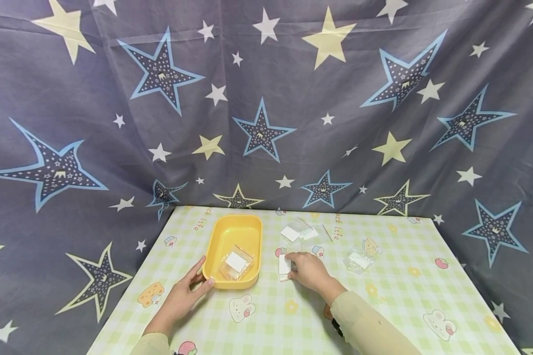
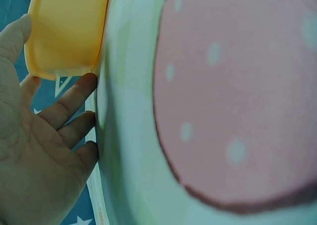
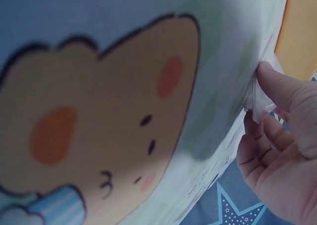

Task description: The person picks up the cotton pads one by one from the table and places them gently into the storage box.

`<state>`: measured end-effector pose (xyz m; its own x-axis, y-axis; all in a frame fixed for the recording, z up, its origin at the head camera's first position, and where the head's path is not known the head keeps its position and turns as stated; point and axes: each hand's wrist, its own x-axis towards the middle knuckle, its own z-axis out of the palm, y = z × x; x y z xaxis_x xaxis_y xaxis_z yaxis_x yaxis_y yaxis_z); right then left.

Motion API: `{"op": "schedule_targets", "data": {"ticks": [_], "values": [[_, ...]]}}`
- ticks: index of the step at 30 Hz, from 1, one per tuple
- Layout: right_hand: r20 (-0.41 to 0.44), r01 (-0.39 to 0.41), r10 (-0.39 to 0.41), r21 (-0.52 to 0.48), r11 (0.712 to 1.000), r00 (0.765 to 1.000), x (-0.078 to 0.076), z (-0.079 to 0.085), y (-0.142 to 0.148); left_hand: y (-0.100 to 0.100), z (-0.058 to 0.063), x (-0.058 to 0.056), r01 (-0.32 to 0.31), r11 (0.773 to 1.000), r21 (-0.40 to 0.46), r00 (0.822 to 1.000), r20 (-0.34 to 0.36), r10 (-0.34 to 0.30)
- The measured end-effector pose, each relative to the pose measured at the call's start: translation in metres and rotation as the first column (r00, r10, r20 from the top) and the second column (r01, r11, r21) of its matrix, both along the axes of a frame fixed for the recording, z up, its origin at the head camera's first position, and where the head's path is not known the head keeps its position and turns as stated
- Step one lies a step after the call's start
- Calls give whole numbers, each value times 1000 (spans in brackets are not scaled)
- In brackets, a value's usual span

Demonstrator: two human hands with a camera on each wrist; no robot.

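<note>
A yellow tray (image 1: 208,264) stands on the left half of the table, with a clear plastic bag holding a white card (image 1: 237,262) inside it. My left hand (image 1: 180,297) touches the tray's near left corner, its thumb and fingers spread along the wall; the left wrist view shows the fingers fairly straight beside the tray (image 2: 69,34). To the right of the tray, my right hand (image 1: 310,272) pinches a small clear bag with a white insert (image 1: 285,266) at the table surface. In the right wrist view, thumb and fingertips grip the crinkled bag (image 3: 258,98).
Behind the right hand lie clear bags with white inserts (image 1: 299,231), overlapping. Another such bag (image 1: 358,260) rests farther right. The tabletop (image 1: 266,325) has a green checked cover with cartoon prints, and a dark starry curtain (image 1: 266,74) hangs at the back.
</note>
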<state>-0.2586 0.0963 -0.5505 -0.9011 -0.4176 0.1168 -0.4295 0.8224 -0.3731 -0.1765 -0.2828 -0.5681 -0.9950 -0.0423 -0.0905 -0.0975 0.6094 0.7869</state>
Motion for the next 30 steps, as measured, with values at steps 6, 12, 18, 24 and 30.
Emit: {"op": "schedule_targets", "data": {"ticks": [6, 12, 18, 24, 30], "values": [[-4, 5, -5, -7, 1000, 1000, 0, -2, 2, 0, -1, 0, -2, 1000, -1, 1000, -4, 1], [-13, 5, -5, -19, 1000, 1000, 0, -1, 4, -1, -3, 0, 4, 1000, 0, 1000, -13, -4], [-4, 1, -1, -35, 999, 1000, 1, 0, 6, -1, -3, 0, 3, 1000, -16, 1000, -24, -4], [7, 8, -8, -68, 998, 1000, 1, 1, 10, 0, -4, -2, 6, 999, -32, 999, -48, -8], [-4, 21, -22, -102, 995, 1000, 0, 10, 15, 1, -4, -4, 10, 999, -44, 996, -86, -14]]}}
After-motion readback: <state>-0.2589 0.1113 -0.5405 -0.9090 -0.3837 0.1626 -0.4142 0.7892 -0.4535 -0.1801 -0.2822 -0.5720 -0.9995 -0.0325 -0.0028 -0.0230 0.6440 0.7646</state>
